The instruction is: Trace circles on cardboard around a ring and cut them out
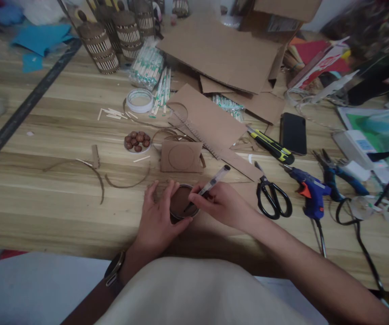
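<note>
My left hand (159,212) steadies a round ring (185,185), perhaps a roll of tape or a lid, with thumb and fingers spread about its near and left sides. Brown cardboard (181,201) shows inside the ring. In my right hand (223,203) is a pen (216,178), tilted, its tip down on the cardboard within the ring, by the inner edge. Just beyond lies a cardboard piece (182,157) with a circle drawn on it. Part of the ring is hidden behind my fingers.
To the right lie scissors (273,198), a blue glue gun (311,189), pliers (340,176), a utility knife (272,146) and a black phone (294,133). Beyond are a dish of brown balls (136,141), a tape roll (140,100), stacked cardboard (221,54) and bamboo-like lanterns (98,45).
</note>
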### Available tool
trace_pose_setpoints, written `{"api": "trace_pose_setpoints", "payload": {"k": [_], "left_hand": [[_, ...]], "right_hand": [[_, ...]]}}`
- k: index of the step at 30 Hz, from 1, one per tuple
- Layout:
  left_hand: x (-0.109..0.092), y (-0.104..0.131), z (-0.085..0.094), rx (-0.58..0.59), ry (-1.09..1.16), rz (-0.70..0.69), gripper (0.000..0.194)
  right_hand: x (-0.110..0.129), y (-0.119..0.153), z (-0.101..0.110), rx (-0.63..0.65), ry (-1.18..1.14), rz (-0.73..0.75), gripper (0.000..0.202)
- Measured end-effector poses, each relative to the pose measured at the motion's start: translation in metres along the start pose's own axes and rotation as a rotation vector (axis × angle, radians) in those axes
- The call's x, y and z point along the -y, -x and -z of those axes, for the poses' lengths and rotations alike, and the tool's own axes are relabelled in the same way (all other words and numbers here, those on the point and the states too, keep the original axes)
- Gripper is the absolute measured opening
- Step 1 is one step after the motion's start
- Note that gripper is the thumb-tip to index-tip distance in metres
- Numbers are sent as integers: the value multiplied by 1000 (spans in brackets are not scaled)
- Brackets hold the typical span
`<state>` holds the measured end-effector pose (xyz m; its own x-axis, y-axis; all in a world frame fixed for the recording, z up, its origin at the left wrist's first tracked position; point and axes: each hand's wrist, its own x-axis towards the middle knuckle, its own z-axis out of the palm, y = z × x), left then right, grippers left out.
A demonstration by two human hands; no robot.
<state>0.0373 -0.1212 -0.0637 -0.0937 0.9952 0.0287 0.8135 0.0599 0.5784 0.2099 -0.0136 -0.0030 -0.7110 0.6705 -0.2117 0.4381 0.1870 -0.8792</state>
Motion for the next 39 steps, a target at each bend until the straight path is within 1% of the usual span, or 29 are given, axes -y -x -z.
{"api": "trace_pose_setpoints", "payload": {"k": [3,6,11,15,19,21,23,24,26,28,32,35,39], "left_hand": [[1,0,0,-5,-2,-19,88],[1,0,0,-3,0,-18,86],[1,0,0,-13,1,-29,87],[0,0,0,-14,7,-27,89],[0,0,0,-17,7,-30,91],[0,0,0,-21,11,-35,91],[0,0,0,-20,12,-32,91],[0,0,1,-15,13,-30,90],[-1,0,1,-5,14,-25,91],[-1,0,2,-1,15,-22,91],[-1,0,2,-8,24,-24,91],[-1,0,2,-12,28,-19,90],[-2,0,2,-14,41,-20,87]], "right_hand": [[1,-4,-7,30,15,-3,23],[4,-6,-9,48,77,3,24],[9,-9,-2,83,192,2,22],[7,-11,10,98,288,-2,24],[5,-8,30,31,313,62,29],[2,-3,38,-47,236,111,27],[-3,3,40,-106,171,183,23],[-7,6,39,-112,171,229,21],[-17,11,32,-68,250,310,17],[-27,14,24,-28,356,345,15],[-38,14,11,-16,422,318,20],[-37,12,9,-24,437,290,20],[-36,10,9,-7,506,289,21]]}}
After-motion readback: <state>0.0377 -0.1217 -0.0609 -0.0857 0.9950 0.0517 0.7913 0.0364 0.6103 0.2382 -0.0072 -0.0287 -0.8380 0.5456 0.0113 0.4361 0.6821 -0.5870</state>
